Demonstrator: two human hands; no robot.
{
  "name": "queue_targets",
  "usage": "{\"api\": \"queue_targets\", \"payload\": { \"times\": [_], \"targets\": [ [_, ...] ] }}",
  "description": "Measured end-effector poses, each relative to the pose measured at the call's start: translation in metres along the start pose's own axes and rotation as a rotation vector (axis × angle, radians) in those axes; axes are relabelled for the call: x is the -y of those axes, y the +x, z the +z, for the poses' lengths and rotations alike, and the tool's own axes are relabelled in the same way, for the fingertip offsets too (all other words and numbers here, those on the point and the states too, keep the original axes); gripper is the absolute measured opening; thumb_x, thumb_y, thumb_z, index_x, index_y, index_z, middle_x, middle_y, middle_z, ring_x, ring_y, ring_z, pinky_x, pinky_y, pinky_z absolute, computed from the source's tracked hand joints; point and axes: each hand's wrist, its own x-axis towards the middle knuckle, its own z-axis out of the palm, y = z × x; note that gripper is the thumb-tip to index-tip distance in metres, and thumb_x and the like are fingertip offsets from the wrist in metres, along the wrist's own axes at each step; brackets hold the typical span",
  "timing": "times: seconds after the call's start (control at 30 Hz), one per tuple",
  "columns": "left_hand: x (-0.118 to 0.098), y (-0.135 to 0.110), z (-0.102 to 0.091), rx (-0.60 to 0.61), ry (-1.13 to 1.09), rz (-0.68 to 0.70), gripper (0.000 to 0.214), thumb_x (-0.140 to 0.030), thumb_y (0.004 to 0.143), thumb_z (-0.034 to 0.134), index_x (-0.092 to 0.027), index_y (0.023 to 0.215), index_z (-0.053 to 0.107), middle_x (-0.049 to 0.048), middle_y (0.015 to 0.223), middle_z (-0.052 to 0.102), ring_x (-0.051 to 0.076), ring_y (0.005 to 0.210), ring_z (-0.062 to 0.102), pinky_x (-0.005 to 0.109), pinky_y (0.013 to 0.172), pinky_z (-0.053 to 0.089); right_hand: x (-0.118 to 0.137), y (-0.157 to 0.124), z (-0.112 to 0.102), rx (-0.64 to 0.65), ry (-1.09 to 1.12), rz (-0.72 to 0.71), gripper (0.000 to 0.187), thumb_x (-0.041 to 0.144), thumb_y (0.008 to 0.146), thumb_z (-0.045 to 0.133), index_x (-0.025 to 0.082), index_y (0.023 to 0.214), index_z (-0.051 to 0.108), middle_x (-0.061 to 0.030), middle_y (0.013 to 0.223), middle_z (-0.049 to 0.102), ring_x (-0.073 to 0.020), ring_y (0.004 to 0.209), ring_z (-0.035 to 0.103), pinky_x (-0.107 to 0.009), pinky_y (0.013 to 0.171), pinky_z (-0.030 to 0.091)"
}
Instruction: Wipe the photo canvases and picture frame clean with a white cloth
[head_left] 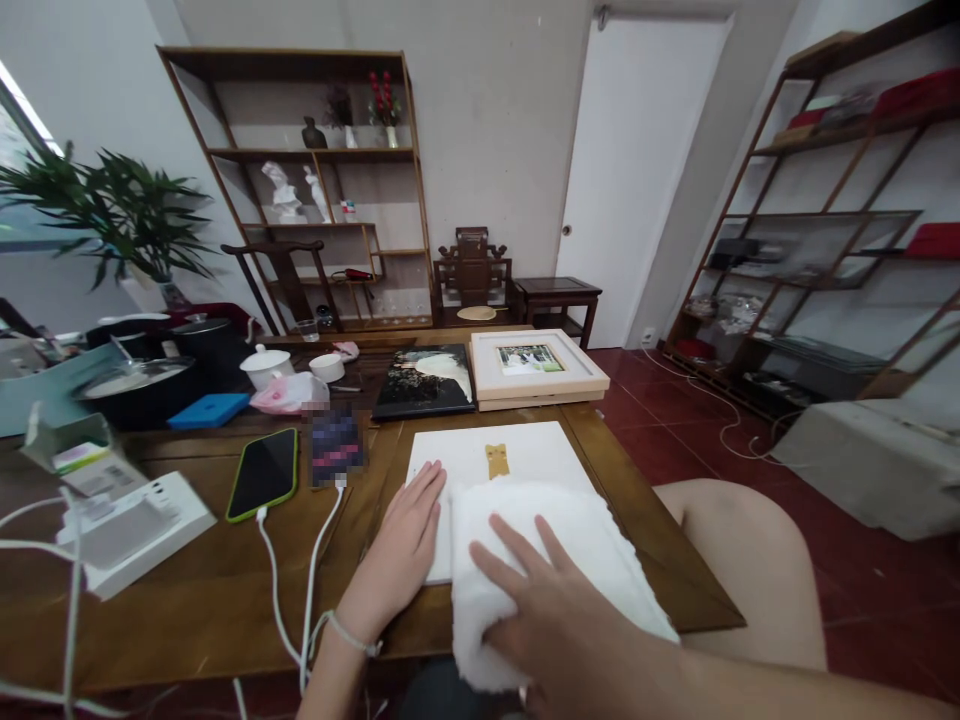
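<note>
A white rectangular board (450,445) lies on the wooden table in front of me, with a small gold cat-like shape (497,462) near its middle. My left hand (409,530) rests flat on the board's left edge, fingers stretched out, a thin bracelet at the wrist. Over the board's near right part lies a thick, folded white cloth (592,540), which hangs past the table's front edge. On top of the cloth, my right hand (544,600) presses down with fingers spread. The cloth hides the near part of the board.
Behind the board are a dark picture panel (425,380) and a pale framed picture (540,365). To the left are a phone (262,473) on a white cable, an open white box (142,530), a blue box (208,410) and a black pot (135,385). A chair (750,560) stands right.
</note>
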Motion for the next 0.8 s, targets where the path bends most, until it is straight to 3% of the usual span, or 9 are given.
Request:
{"api": "queue_targets", "payload": {
  "times": [0.1, 0.17, 0.33, 0.43, 0.57, 0.7, 0.8],
  "targets": [
    [0.0, 0.0, 0.001, 0.0, 0.006, 0.009, 0.046, -0.024, 0.091, 0.026, -0.011, 0.132, 0.041, 0.0122, 0.144, 0.035, 0.019, 0.135, 0.028, 0.044, 0.112, 0.022, -0.009, -0.002, -0.01, -0.039, 0.069, -0.007, 0.031, 0.02, 0.073, 0.056, 0.021, 0.104, 0.062, -0.0099, 0.142, 0.037, -0.0338, 0.136, 0.014, -0.063, 0.104, 0.014],
    [0.001, 0.0, 0.001, -0.009, 0.003, 0.019, 0.045, -0.024, 0.091, 0.027, -0.012, 0.132, 0.042, 0.0118, 0.144, 0.036, 0.019, 0.135, 0.029, 0.044, 0.111, 0.023, -0.026, 0.009, -0.017, -0.1, 0.094, 0.016, 0.034, 0.015, 0.074, 0.05, 0.019, 0.107, 0.059, -0.0127, 0.136, 0.044, -0.0305, 0.135, 0.02, -0.062, 0.103, 0.018],
    [0.002, -0.001, 0.001, -0.049, -0.023, 0.028, 0.043, -0.024, 0.091, 0.03, -0.018, 0.132, 0.043, 0.0088, 0.143, 0.038, 0.02, 0.134, 0.03, 0.044, 0.111, 0.025, -0.076, 0.062, -0.026, -0.205, 0.018, 0.075, 0.025, 0.019, 0.081, 0.046, 0.015, 0.103, 0.057, -0.0183, 0.12, 0.055, -0.0321, 0.132, 0.026, -0.063, 0.098, 0.023],
    [0.002, -0.001, 0.001, -0.045, -0.024, 0.042, 0.044, -0.024, 0.092, 0.029, -0.017, 0.133, 0.042, 0.0094, 0.144, 0.037, 0.02, 0.134, 0.03, 0.045, 0.111, 0.024, -0.087, 0.084, -0.024, -0.23, -0.029, 0.124, 0.031, 0.014, 0.078, 0.046, 0.016, 0.107, 0.056, -0.0163, 0.124, 0.053, -0.0325, 0.132, 0.025, -0.065, 0.097, 0.022],
    [0.003, 0.0, 0.002, -0.044, -0.016, 0.036, 0.044, -0.024, 0.092, 0.028, -0.015, 0.133, 0.041, 0.0116, 0.144, 0.036, 0.02, 0.134, 0.03, 0.046, 0.11, 0.024, -0.065, 0.076, -0.013, -0.252, -0.114, 0.066, 0.039, 0.011, 0.073, 0.048, 0.015, 0.111, 0.057, -0.0159, 0.139, 0.04, -0.0372, 0.133, 0.019, -0.069, 0.097, 0.016],
    [0.005, 0.0, 0.003, -0.037, -0.03, 0.025, 0.045, -0.024, 0.091, 0.027, -0.011, 0.131, 0.043, 0.0137, 0.143, 0.037, 0.021, 0.134, 0.03, 0.046, 0.111, 0.024, -0.027, 0.035, -0.002, -0.194, -0.086, -0.051, 0.034, 0.017, 0.073, 0.053, 0.016, 0.106, 0.061, -0.0162, 0.14, 0.038, -0.0376, 0.134, 0.017, -0.068, 0.1, 0.013],
    [0.006, 0.0, 0.003, -0.042, -0.061, 0.032, 0.045, -0.025, 0.092, 0.026, -0.012, 0.131, 0.043, 0.0129, 0.143, 0.038, 0.021, 0.133, 0.031, 0.046, 0.111, 0.025, -0.013, 0.007, -0.002, -0.135, -0.014, -0.115, 0.027, 0.02, 0.073, 0.055, 0.017, 0.099, 0.064, -0.0125, 0.14, 0.039, -0.0336, 0.135, 0.016, -0.062, 0.105, 0.012]
  ]
}}
